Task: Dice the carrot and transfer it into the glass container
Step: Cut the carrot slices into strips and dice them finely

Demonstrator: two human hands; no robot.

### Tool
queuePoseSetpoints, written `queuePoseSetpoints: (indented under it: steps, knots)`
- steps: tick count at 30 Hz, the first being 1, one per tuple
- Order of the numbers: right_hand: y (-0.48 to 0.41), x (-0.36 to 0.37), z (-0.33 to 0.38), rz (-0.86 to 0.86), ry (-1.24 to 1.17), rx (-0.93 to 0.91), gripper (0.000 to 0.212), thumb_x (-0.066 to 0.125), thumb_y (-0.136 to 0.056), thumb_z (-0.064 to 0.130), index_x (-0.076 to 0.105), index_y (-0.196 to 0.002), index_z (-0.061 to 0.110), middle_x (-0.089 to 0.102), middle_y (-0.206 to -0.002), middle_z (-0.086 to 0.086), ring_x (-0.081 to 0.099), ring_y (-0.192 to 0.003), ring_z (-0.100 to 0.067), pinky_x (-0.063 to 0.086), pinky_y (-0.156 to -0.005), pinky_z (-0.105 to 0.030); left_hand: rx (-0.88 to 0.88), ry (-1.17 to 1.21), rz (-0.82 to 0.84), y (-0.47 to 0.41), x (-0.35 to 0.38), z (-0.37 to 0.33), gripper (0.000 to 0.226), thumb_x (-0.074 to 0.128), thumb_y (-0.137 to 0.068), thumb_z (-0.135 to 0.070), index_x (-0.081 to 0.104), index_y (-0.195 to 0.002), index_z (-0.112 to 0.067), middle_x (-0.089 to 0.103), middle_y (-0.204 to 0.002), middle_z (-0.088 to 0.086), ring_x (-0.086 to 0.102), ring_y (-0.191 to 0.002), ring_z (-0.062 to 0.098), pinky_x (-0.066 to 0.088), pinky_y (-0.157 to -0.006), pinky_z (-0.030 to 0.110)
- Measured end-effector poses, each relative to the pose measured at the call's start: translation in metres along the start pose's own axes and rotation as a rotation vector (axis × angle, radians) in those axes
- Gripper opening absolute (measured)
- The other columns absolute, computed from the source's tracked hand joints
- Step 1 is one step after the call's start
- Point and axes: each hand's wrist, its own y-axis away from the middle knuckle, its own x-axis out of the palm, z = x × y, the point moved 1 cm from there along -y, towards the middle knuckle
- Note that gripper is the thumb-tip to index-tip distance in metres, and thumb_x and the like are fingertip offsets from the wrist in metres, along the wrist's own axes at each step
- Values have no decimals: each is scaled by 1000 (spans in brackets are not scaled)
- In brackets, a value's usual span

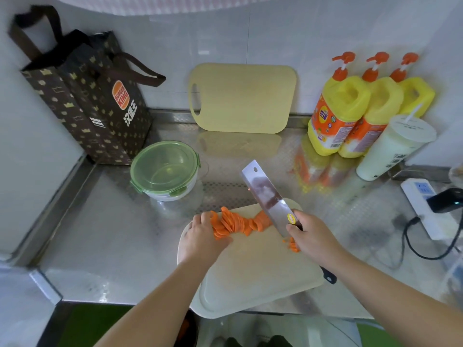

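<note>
A row of thin orange carrot slices point(238, 222) lies fanned across the far part of a pale cutting board point(250, 276). My left hand point(203, 236) presses on the left end of the slices, fingers curled over them. My right hand point(313, 239) grips the handle of a steel cleaver point(265, 194), whose blade is raised and tilted over the right end of the row. A few small carrot bits point(293, 245) lie by my right hand. The glass container point(165, 171) with a green clip lid on it stands behind and left of the board.
A brown paper bag point(95, 103) stands at the back left. A second cutting board point(243, 97) leans on the tiled wall. Three yellow detergent bottles point(350, 108), a white cup point(393, 149) and a power strip point(426, 206) with cables occupy the right side of the steel counter.
</note>
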Motion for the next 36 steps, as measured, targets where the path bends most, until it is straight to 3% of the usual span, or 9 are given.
queuePoseSetpoints:
  steps: [5,10,14,19,22,29,36]
  knots:
    - [2,0,-3,-7,-18,8,14,44,-90,3,39,-79,-5,38,-63,-8,40,-55,-20,31,-54,-31,1,-43,-17,-5,5,-7,61,67,-78,-49,40,-125,-21,47,-124,0,47,-120,21,38,-95,30]
    - [5,-3,-1,-19,11,-26,24,46,-91,2,35,-70,8,33,-59,-2,30,-55,-19,22,-49,-26,-3,23,-10,-8,4,0,49,66,-79,-34,45,-123,-24,53,-121,-1,49,-115,22,40,-92,31]
    - [3,0,-2,0,-9,0,22,46,-90,2,36,-71,6,35,-61,-4,34,-55,-18,25,-52,-30,23,76,-23,-3,2,2,46,67,-80,-34,49,-121,-23,55,-120,-1,51,-112,23,42,-88,31]
    - [1,1,2,26,-27,17,26,44,-90,3,32,-70,12,35,-61,-3,37,-54,-19,27,-53,-30,13,58,-9,-1,1,4,59,72,-78,-32,45,-129,-20,51,-126,2,47,-118,22,38,-93,29]
    - [0,1,5,35,-26,8,27,44,-91,4,33,-68,13,34,-59,-1,37,-53,-19,28,-53,-29,-15,55,2,-4,2,1,53,71,-80,-29,47,-125,-15,53,-124,5,49,-115,24,38,-88,28]
    - [-1,1,3,38,0,-11,19,45,-91,3,35,-75,0,32,-60,-2,31,-54,-19,25,-53,-30,-57,-3,45,-11,1,-2,46,68,-81,-32,47,-114,-8,58,-115,9,55,-107,26,36,-77,25]
    - [-2,4,3,57,5,-23,16,45,-90,4,39,-78,-3,36,-61,-6,34,-55,-20,26,-54,-31,-8,-49,152,5,5,7,50,70,-77,-37,45,-116,-17,53,-110,-1,52,-107,20,46,-87,34]
